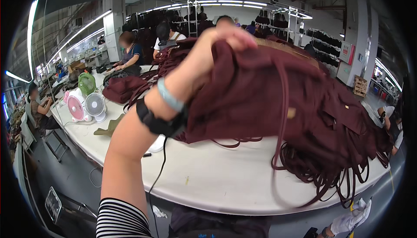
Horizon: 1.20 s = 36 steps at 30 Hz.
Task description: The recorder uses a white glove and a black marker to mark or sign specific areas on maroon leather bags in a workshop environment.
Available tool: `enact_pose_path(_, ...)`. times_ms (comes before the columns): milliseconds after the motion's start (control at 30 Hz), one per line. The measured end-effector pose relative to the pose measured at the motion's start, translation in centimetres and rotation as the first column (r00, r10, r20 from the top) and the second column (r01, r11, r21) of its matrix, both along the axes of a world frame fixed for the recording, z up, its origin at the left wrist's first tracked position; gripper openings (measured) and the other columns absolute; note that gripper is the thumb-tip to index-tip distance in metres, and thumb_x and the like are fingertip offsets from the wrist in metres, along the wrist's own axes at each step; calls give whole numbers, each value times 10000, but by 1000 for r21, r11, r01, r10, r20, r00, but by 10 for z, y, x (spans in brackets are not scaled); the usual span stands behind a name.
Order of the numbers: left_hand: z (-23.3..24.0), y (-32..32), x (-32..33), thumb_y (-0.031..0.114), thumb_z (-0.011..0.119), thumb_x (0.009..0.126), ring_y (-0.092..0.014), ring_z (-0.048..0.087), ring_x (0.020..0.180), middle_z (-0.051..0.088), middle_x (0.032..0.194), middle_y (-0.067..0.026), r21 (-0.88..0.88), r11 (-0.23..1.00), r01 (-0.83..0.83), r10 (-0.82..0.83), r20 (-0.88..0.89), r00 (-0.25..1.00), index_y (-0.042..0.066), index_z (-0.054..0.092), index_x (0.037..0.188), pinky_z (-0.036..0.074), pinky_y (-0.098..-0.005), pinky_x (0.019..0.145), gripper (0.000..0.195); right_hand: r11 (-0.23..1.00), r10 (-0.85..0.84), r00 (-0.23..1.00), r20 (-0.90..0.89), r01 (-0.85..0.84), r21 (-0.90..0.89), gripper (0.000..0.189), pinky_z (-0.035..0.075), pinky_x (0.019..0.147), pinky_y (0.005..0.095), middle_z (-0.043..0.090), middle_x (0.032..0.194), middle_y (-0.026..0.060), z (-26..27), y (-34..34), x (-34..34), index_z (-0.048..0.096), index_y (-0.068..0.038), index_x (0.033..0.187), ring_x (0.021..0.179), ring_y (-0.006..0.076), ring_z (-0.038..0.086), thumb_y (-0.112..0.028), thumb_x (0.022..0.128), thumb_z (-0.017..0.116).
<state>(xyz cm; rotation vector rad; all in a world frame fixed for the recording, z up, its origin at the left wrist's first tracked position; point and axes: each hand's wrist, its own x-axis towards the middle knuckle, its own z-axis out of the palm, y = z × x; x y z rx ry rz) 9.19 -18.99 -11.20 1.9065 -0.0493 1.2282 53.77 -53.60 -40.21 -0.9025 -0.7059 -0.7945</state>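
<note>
My bare left hand (233, 37) is raised over the table, gripping the upper edge of a maroon fabric bag (241, 101), which is blurred by motion. A long strap hangs from the bag. A pale green bangle (169, 95) and a black strapped device (159, 119) are on my left wrist. To the right, more maroon bags (325, 140) lie heaped, their straps drooping over the table edge. Low at the right, my right hand (353, 217) in a white glove is beyond the table's front edge. A thin dark object shows beside its fingers; its grip is unclear.
On the white table (208, 179) stand a pink-and-white fan (76, 106), a grey-and-white fan (95, 103) and a green fan (86, 83). A black cable (159, 172) crosses the front edge. Several people work around, one seated at left (40, 107). A folding chair (53, 205) stands lower left.
</note>
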Motion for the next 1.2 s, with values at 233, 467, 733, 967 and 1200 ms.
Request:
enact_pose_path(233, 140, 211, -102, 73, 632, 872, -264, 673, 747, 678, 908, -133, -512, 845, -152, 448, 524, 724, -2, 638, 985, 578, -406, 690, 136, 977, -187, 973, 136, 199, -78, 473, 427, 801, 258, 587, 1172, 112, 24, 24, -38, 449, 33, 1360, 846, 144, 504, -307, 1059, 317)
enact_pose_path(467, -81, 256, -80, 92, 553, 918, -204, 616, 751, 601, 950, -73, -789, 423, -446, 827, 135, 545, 51, 554, 1148, 542, -333, 629, 234, 976, 67, 998, -17, -69, -205, 448, 417, 747, 247, 572, 1015, 71, 0, -3, -35, 456, 28, 1362, 786, 123, 470, -272, 1060, 316)
enact_pose_path(733, -122, -29, 53, -12, 545, 870, -134, 579, 943, 595, 1055, -54, -449, 876, 178, -255, -117, 960, 15, 639, 1000, 479, -269, 842, 163, 980, 82, 990, -110, -101, -173, 403, 416, 653, 232, 579, 930, 71, -1, 50, -64, 531, 43, 1280, 709, 120, 487, -235, 1035, 370)
enact_pose_path(967, -145, -220, 108, 75, 600, 928, -251, 523, 1170, 564, 1242, -163, -289, 54, 956, -995, 59, 75, -24, 666, 1159, 423, -375, 986, 260, 939, 284, 953, -103, -298, -171, 394, 400, 575, 237, 598, 798, 110, -16, 89, -99, 550, 33, 1147, 631, 141, 510, -317, 1017, 423)
enact_pose_path(1200, -156, -248, 138, 65, 613, 920, -241, 526, 1150, 563, 1213, -162, -331, -251, 910, -946, 283, -158, -7, 678, 1118, 418, -365, 981, 220, 957, 230, 949, -218, -261, -129, 317, 419, 559, 239, 639, 767, 132, -24, 69, -99, 550, 21, 1113, 577, 145, 514, -259, 1016, 440)
